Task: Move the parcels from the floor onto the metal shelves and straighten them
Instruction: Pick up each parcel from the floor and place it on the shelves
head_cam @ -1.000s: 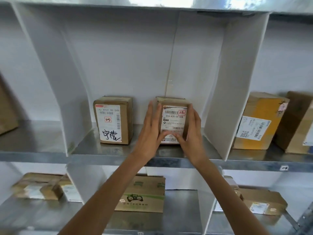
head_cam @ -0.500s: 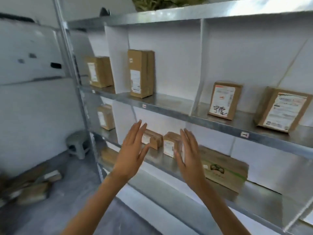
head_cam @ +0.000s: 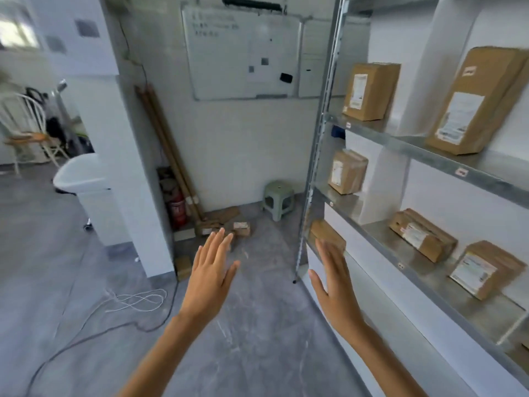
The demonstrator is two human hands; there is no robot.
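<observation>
Both my hands are raised in front of me, empty, with fingers straight. My left hand (head_cam: 212, 269) hovers over the grey floor. My right hand (head_cam: 331, 279) is beside the front corner post of the metal shelves (head_cam: 315, 156). A small heap of brown parcels (head_cam: 226, 226) lies on the floor by the far wall, beyond my left fingertips. Several brown labelled parcels stand on the shelves at the right, among them a tall one (head_cam: 370, 90) on the upper shelf and a small one (head_cam: 347, 171) below it.
A green plastic stool (head_cam: 279, 197) stands by the wall next to the shelf post. Wooden poles (head_cam: 169, 156) and a red extinguisher (head_cam: 177, 207) lean in the corner. A white pillar (head_cam: 114, 144), a white basin (head_cam: 80, 173) and cables (head_cam: 134, 303) on the floor lie to the left.
My hands have let go of the parcel on the shelf and drawn back empty. My view has swung left from the shelves toward the floor and the heap of parcels.
</observation>
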